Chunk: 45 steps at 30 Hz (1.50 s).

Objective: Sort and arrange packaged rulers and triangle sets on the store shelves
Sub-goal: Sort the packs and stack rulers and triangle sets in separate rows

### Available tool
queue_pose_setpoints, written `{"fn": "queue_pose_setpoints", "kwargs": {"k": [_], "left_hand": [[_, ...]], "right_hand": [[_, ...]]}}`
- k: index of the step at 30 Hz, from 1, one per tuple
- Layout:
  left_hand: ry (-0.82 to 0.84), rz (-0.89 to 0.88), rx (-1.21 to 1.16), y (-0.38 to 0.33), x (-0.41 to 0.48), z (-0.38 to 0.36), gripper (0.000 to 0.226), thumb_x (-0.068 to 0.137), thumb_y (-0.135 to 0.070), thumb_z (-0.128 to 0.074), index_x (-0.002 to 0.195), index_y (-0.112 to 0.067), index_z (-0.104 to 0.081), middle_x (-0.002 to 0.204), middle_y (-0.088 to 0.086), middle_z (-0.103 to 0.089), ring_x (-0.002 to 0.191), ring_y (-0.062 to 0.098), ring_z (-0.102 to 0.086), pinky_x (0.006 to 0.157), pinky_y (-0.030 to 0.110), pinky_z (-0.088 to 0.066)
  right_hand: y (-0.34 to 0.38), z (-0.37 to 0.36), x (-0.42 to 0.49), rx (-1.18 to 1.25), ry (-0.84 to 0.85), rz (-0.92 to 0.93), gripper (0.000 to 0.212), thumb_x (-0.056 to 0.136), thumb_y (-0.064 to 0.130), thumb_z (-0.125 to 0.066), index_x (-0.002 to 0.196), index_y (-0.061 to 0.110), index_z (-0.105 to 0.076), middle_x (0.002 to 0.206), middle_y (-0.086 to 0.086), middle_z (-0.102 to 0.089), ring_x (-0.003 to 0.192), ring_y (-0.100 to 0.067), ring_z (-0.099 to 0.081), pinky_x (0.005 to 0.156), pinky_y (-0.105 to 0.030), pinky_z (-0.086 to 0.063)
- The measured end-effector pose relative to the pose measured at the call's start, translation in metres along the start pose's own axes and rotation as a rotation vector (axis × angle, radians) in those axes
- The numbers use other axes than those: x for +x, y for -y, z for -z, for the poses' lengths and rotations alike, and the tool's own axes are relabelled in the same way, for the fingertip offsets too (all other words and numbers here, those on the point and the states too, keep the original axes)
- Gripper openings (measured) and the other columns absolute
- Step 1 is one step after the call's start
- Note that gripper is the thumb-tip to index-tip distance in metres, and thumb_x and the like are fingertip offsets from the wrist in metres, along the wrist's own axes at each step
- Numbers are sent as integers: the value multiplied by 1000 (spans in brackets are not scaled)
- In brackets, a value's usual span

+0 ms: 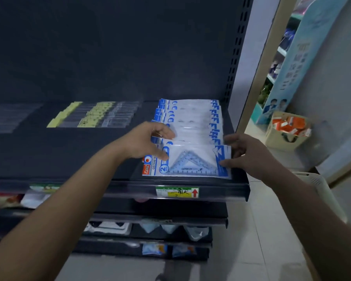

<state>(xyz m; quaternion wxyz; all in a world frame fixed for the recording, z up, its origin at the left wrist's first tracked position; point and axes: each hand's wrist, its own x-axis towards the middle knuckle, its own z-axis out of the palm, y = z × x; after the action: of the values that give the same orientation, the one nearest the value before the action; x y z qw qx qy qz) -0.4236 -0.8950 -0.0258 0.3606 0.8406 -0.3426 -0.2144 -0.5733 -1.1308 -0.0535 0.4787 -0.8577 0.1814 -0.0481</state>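
Note:
A row of blue-and-white triangle set packs [193, 120] lies overlapped on the right end of the dark shelf [73, 155]. The front pack [187, 162] shows two clear triangles. My left hand [148, 139] pinches that pack's left edge, thumb on its face and fingers on the pack behind. My right hand [245, 154] pinches its right edge, thumb on top. Packaged rulers with yellow headers [95, 115] lie in overlapped rows at the back middle of the same shelf.
A price label with a red arrow [177, 192] sits on the shelf's front rail. Lower shelves [150, 228] hold more packaged goods. A perforated upright [234, 53] bounds the shelf on the right. A box of orange packs [286, 128] stands on the aisle floor.

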Motion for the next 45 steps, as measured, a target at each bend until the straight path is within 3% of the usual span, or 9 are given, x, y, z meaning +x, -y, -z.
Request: {"fn": "queue_pose_setpoints", "kwargs": {"k": [3,6,9,13,15,18,27,36,45], "left_hand": [[-18,-6,-2,4,-4,-4,45,65,-3,-84,101,-24,-66,105,-16,-64,101,3,-60,83,8,-45],[-34,-31,87,11,-9,-7,44,73,-15,-81,113,-26,-66,105,-25,-61,96,-12,-57,82,2,-40],[-72,-91,219,16,-12,-11,43,82,-22,-74,123,-23,-62,131,-11,-57,123,0,-49,108,21,-35],[-120,-84,373,17,-15,-10,44,89,-34,-64,131,-27,-56,143,-5,-47,136,12,-36,115,43,-24],[-177,-100,416,19,-23,-5,46,89,-42,-61,132,-29,-55,146,-5,-44,137,13,-34,115,41,-20],[-260,-118,498,27,-49,16,49,89,-53,-54,131,-28,-55,144,-4,-45,134,13,-38,107,30,-19],[-407,60,813,128,-194,155,60,89,-62,-42,137,-26,-46,143,-7,-45,131,16,-39,104,32,-24],[-519,415,882,266,-361,299,60,87,-67,-36,129,-27,-54,137,-4,-51,125,21,-46,100,39,-31],[-523,533,849,367,-393,393,64,87,-69,-36,133,-27,-50,132,-4,-55,123,19,-48,98,37,-32]], "right_hand": [[-1,1,0,54,19,12,58,63,10,-85,110,26,-56,94,18,-59,73,0,-58,47,-4,-41],[-5,-4,1,57,5,23,58,67,8,-83,113,30,-55,104,15,-61,87,-1,-56,49,-6,-43],[-4,-10,6,-12,-42,52,56,73,8,-78,118,29,-54,114,12,-58,95,-5,-54,56,-7,-42],[10,-16,9,-196,-167,135,53,76,3,-71,123,21,-54,121,-2,-56,100,-9,-48,78,-20,-39],[24,-24,7,-290,-244,251,49,76,2,-65,121,17,-56,119,-8,-56,98,-16,-48,84,-28,-38],[57,-51,2,-332,-244,378,42,80,7,-63,120,15,-56,126,-6,-53,115,-24,-47,97,-31,-32],[196,-233,1,-302,-94,551,35,83,21,-67,116,13,-59,122,-5,-57,116,-22,-50,94,-25,-33],[344,-463,-9,-168,63,735,36,81,19,-71,113,6,-62,116,-8,-58,105,-29,-57,95,-44,-44],[426,-585,41,-283,158,707,43,86,36,-64,124,19,-54,129,0,-53,117,-21,-49,94,-36,-44]]}}
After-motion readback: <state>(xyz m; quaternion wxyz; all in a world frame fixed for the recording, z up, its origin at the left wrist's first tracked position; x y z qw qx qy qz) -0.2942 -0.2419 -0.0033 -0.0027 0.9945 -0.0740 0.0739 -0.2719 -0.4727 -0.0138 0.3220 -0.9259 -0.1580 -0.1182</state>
